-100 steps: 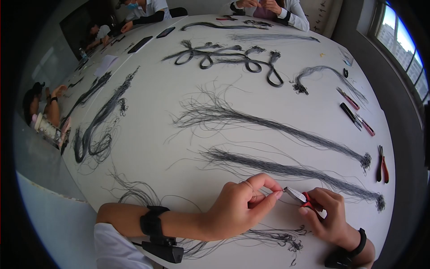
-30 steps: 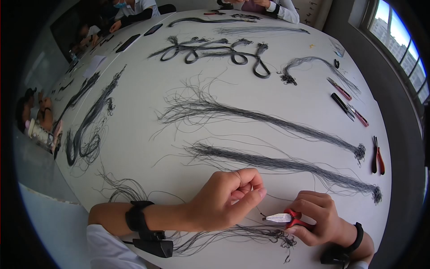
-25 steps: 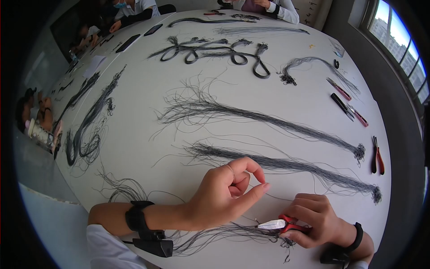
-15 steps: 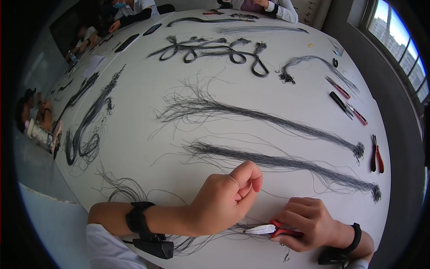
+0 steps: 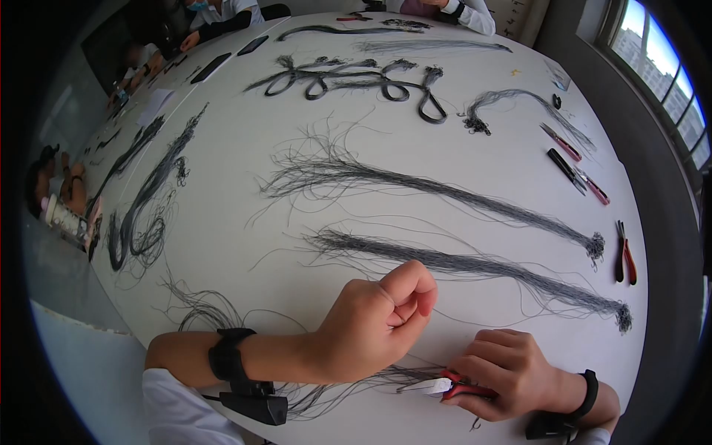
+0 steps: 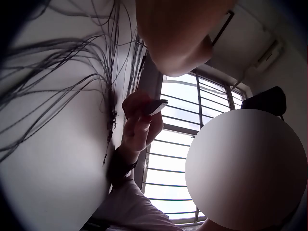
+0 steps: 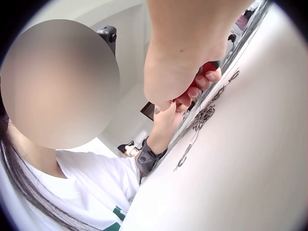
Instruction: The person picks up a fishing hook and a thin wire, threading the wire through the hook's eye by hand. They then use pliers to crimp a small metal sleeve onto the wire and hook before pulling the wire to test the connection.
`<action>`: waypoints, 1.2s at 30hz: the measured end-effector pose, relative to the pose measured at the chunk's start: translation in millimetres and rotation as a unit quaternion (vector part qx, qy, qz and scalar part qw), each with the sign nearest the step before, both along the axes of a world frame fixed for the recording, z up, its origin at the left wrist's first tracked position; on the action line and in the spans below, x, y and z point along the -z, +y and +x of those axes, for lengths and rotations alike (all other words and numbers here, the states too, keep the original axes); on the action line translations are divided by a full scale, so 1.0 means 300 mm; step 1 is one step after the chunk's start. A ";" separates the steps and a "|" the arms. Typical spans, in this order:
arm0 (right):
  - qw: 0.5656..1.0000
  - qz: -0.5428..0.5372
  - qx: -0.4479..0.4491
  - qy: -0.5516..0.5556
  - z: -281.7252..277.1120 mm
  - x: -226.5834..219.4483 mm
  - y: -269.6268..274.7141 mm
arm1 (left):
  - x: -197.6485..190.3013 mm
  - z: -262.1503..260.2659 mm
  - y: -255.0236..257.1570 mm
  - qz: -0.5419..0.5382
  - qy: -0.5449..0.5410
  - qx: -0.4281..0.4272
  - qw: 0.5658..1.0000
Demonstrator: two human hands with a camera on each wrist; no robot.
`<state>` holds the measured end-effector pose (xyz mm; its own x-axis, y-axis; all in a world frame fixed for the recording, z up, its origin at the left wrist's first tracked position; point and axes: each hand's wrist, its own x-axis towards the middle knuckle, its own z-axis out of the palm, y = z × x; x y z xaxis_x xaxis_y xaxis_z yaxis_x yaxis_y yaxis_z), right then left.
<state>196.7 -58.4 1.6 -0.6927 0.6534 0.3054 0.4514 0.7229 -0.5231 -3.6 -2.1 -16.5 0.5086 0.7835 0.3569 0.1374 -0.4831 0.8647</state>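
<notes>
In the head view my left hand (image 5: pixel 378 322) is raised over the table (image 5: pixel 222 245), its fingers curled and a thin line (image 5: pixel 386 294) looped round the index finger. The rest of that line is hard to follow. To its lower right, my right hand (image 5: pixel 508 374) grips the red handles of small pliers (image 5: pixel 430 387), whose silver jaws point left over a bundle of dark strands (image 5: pixel 371 384). What the jaws hold is too small to tell. In the right wrist view, red handles (image 7: pixel 210 69) show in the right fingers.
Two long dark bundles (image 5: pixel 460 193) (image 5: pixel 445 259) lie beyond my hands. Other pliers (image 5: pixel 625 256) and cutters (image 5: pixel 567 170) lie at the right edge. Looped bundles (image 5: pixel 393 89), phones (image 5: pixel 211 67) and seated people are farther off.
The right hand with the pliers has moved down and left from beside the left fingertips. My left hand has shifted left, and its thumb and fingers, earlier apart, have curled in.
</notes>
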 end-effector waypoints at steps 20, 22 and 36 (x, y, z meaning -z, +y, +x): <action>0.989 0.078 0.123 -0.029 0.027 0.011 0.023 | -0.068 -0.020 0.049 -0.605 -0.219 0.168 0.747; 0.989 0.081 0.120 -0.028 0.024 0.012 0.023 | -0.068 -0.020 0.048 -0.604 -0.217 0.170 0.748; 0.990 0.091 0.110 -0.022 0.029 0.021 0.014 | -0.071 -0.016 0.044 -0.591 -0.214 0.130 0.767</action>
<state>205.2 -54.3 -4.6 -0.5550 0.7269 0.4045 0.6279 0.6850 -0.3695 -8.4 11.0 4.7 0.7370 0.5803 -0.3466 -0.2499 0.7103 0.6581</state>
